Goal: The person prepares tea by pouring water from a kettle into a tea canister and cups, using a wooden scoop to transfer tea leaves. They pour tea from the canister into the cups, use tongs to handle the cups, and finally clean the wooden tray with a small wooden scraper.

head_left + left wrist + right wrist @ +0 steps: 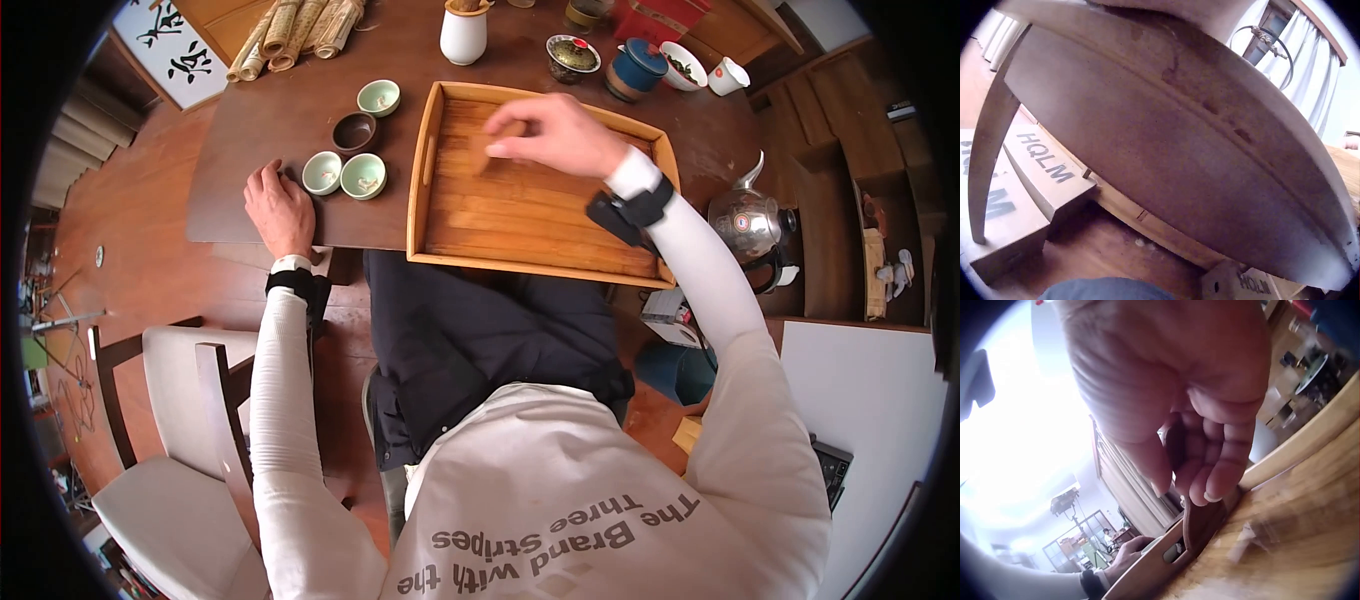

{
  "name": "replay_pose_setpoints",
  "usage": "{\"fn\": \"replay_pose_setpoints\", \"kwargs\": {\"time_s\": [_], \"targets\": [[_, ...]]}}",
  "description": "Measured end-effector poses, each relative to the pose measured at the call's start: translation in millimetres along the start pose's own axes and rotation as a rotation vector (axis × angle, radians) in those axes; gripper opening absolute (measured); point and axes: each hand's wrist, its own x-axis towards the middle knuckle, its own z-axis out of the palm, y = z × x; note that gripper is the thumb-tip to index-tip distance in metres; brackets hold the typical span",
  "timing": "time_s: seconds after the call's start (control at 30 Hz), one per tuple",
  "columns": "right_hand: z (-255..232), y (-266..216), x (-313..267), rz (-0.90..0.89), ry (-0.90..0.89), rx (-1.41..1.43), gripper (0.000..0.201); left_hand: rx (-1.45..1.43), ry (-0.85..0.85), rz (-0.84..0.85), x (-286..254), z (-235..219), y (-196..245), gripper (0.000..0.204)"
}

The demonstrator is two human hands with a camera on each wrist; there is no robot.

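My right hand (560, 135) is over the wooden tray (540, 262), near its left half. In the right wrist view the right hand (1179, 394) has its fingers curled, with thumb and fingers pinching a brown, cloth-like piece (1200, 528) that hangs toward the tray floor; motion blurs it in the head view. My left hand (280, 212) rests on the front left of the table, fingers relaxed, beside the pale green cups (322, 173). A dark brown cup (355, 132) stands among these cups. The left wrist view shows mostly the table's underside (1166, 144).
Rolled bamboo mats (300, 30), a white vase (463, 38), a lidded bowl (573, 60), a blue jar (636, 68) and a white bowl (683, 65) stand along the back. A steel kettle (745, 220) is to the right. A chair (190, 420) stands at left.
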Motion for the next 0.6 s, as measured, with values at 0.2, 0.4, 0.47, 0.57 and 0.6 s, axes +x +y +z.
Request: {"fn": "replay_pose_setpoints", "kwargs": {"time_s": [0.2, 0.4, 0.47, 0.57, 0.6], "targets": [[18, 14, 29, -0.114, -0.022, -0.101, 0.034, -0.004, -0.038, -0.006, 1, -4, -1, 0.025], [-31, 29, -47, 0.195, -0.062, -0.053, 0.029, -0.010, -0.006, 0.007, 0, -2, -1, 0.023], [-38, 38, -51, 0.085, -0.037, -0.138, 0.030, -0.010, -0.008, 0.005, 0, -2, 1, 0.023], [-32, 19, -14, 0.079, -0.035, -0.057, 0.031, -0.003, -0.011, 0.028, 2, -2, -1, 0.022], [-28, 17, 5, 0.073, -0.031, -0.067, 0.033, 0.015, -0.021, 0.026, 2, -3, -1, 0.023]]}}
